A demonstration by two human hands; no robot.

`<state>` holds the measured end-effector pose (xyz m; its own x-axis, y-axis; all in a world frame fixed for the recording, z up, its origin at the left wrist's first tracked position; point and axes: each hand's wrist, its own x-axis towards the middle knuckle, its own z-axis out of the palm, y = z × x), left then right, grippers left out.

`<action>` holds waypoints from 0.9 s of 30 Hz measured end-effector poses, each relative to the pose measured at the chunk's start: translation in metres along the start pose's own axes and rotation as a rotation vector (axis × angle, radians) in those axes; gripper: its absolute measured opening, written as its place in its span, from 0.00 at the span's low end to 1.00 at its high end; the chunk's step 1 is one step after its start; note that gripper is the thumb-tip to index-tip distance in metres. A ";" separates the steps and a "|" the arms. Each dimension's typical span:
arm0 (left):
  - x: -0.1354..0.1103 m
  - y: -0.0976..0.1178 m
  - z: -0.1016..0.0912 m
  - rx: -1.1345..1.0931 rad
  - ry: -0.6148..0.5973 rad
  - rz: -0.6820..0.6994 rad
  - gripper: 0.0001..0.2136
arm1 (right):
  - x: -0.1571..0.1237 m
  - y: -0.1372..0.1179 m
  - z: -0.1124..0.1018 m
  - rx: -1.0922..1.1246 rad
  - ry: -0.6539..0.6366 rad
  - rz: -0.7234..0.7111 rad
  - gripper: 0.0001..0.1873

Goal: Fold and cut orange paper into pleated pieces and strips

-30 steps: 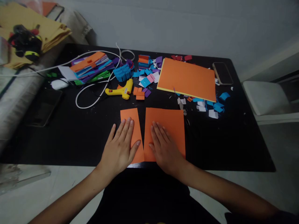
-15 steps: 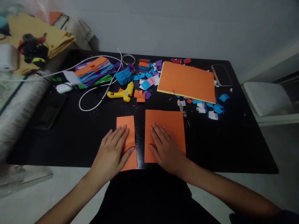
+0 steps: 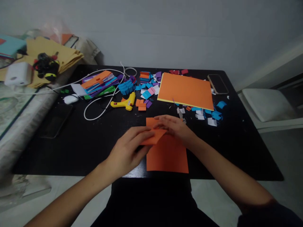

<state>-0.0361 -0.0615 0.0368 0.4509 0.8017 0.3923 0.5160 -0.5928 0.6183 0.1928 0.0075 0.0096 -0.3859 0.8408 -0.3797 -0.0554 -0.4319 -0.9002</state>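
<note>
A narrow orange paper strip (image 3: 155,137) is raised and tilted above a larger orange sheet (image 3: 168,157) that lies on the table in front of me. My left hand (image 3: 130,146) grips the strip, fingers on top and thumb beneath. At the strip's far right side is my right hand (image 3: 174,126), its fingers bent around the edge; the fingertips are partly hidden and slightly blurred. The right hand and the strip cover the upper part of the larger sheet.
Beyond my hands lie a yellow glue gun (image 3: 124,102), a white cable (image 3: 94,119), bundles of coloured paper strips (image 3: 99,83) and loose paper pieces (image 3: 148,93). A stack of orange sheets (image 3: 187,90) and a phone (image 3: 218,84) are at the back right. A dark phone-like slab (image 3: 56,121) lies left.
My left hand has lifted the orange strip off the table and brought it right, over the larger sheet. My right hand has moved up from lying flat on that sheet to the strip.
</note>
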 end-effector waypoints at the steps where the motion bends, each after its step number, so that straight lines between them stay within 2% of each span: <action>1: 0.008 -0.001 0.003 -0.004 -0.042 0.044 0.16 | 0.002 0.001 -0.005 -0.001 0.031 -0.035 0.25; 3: 0.024 -0.008 0.009 -0.051 -0.118 0.118 0.19 | 0.006 0.004 -0.015 -0.004 0.093 -0.113 0.27; 5: 0.040 -0.019 0.015 -0.176 -0.132 0.129 0.24 | 0.010 0.008 -0.024 0.019 0.132 -0.157 0.27; 6: 0.047 -0.026 0.018 -0.274 -0.104 0.075 0.25 | 0.012 0.011 -0.027 0.028 0.143 -0.169 0.27; 7: 0.054 -0.034 0.022 -0.413 -0.020 -0.020 0.22 | 0.014 0.013 -0.030 0.031 0.152 -0.180 0.27; 8: 0.060 -0.042 0.027 -0.592 0.073 -0.172 0.21 | 0.015 0.015 -0.032 0.032 0.157 -0.191 0.27; 9: 0.065 -0.048 0.033 -0.784 0.108 -0.348 0.20 | 0.016 0.017 -0.032 0.032 0.161 -0.203 0.27; 10: 0.068 -0.054 0.038 -0.935 0.035 -0.502 0.20 | 0.017 0.018 -0.032 0.033 0.163 -0.216 0.27; 11: 0.070 -0.058 0.043 -0.977 -0.025 -0.562 0.20 | 0.017 0.020 -0.031 0.034 0.168 -0.231 0.26; 14: 0.067 -0.062 0.051 -1.031 -0.179 -0.643 0.18 | 0.017 0.023 -0.027 0.023 0.193 -0.293 0.24; 18: 0.057 -0.059 0.053 -1.211 -0.275 -0.831 0.19 | 0.014 0.026 -0.022 -0.017 0.215 -0.363 0.20; 20: 0.053 -0.059 0.053 -1.245 -0.310 -0.861 0.20 | 0.013 0.027 -0.020 -0.046 0.215 -0.384 0.18; 27: 0.043 -0.064 0.060 -1.186 -0.366 -0.776 0.19 | 0.009 0.026 -0.013 -0.005 0.185 -0.393 0.16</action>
<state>-0.0061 0.0060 -0.0268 0.5941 0.7128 -0.3727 -0.0977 0.5239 0.8462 0.1999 0.0082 -0.0203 -0.1646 0.9856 -0.0393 -0.1603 -0.0660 -0.9849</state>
